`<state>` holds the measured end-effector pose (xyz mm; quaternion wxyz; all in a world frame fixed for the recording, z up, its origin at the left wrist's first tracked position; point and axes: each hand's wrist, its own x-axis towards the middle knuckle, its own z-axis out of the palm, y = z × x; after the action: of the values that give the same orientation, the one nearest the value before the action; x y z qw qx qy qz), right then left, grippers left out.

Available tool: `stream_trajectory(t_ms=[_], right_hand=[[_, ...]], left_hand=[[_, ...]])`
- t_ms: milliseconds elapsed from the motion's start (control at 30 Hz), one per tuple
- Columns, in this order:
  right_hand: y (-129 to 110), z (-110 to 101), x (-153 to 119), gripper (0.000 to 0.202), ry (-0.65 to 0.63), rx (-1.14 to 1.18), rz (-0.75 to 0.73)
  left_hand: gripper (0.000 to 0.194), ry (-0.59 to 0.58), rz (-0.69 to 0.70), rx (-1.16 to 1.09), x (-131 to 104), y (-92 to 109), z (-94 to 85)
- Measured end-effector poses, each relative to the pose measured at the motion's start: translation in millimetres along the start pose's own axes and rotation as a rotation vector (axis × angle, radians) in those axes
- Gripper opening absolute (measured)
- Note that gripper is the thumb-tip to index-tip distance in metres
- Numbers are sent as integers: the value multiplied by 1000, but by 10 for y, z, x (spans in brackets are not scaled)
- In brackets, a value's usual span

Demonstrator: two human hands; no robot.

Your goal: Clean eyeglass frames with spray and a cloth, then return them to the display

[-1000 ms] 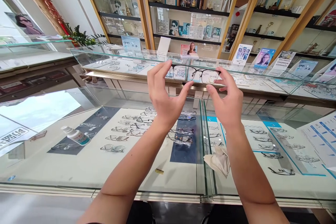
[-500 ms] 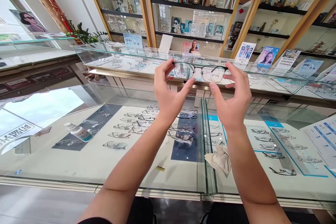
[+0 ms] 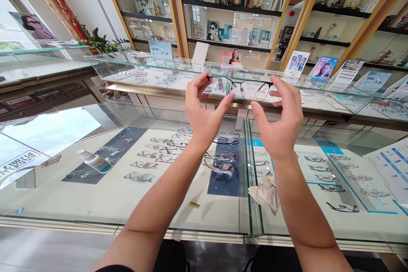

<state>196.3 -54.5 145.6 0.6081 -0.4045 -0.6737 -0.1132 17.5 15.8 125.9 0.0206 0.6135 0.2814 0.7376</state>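
A pair of black half-rim eyeglasses (image 3: 237, 83) is held up between both hands, above the far edge of the near glass case. My left hand (image 3: 205, 112) grips the left end of the frame, its thumb near the lower rim. At the right end, my right hand (image 3: 280, 117) holds the frame with its fingers, and its thumb is below the right lens. Beneath my right wrist a beige cloth (image 3: 266, 195) lies crumpled on the glass top. A white bottle (image 3: 94, 161) lies on its side to the left.
Glass display cases (image 3: 95, 212) with rows of eyeglasses (image 3: 139, 176) span the near side. A small gold piece (image 3: 194, 205) is near the front. Another glass counter (image 3: 137, 88) with leaflets stands beyond, before wall shelves (image 3: 232, 7). A printed sheet (image 3: 390, 170) is at the right.
Both hands have shifted slightly left with the eyeglasses, which now tilt down a little more to the right. The grip looks the same.
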Motion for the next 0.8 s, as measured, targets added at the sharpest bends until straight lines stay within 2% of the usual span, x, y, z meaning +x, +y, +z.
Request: stream_trajectory(t_ms=[233,400,533,800], right_hand=[[2,11,14,58,35,9,-12],[42,-18,23,52,75,173,162],[72,-40,50,42,32,325,327],[84,-49,68,45,12,346,358]], left_hand=[[69,9,28,29,5,2,1],[69,52,91,100,5,49,-10],[67,61,149,138,-2,101,-15],[68,36,154,150,0,99,-19]])
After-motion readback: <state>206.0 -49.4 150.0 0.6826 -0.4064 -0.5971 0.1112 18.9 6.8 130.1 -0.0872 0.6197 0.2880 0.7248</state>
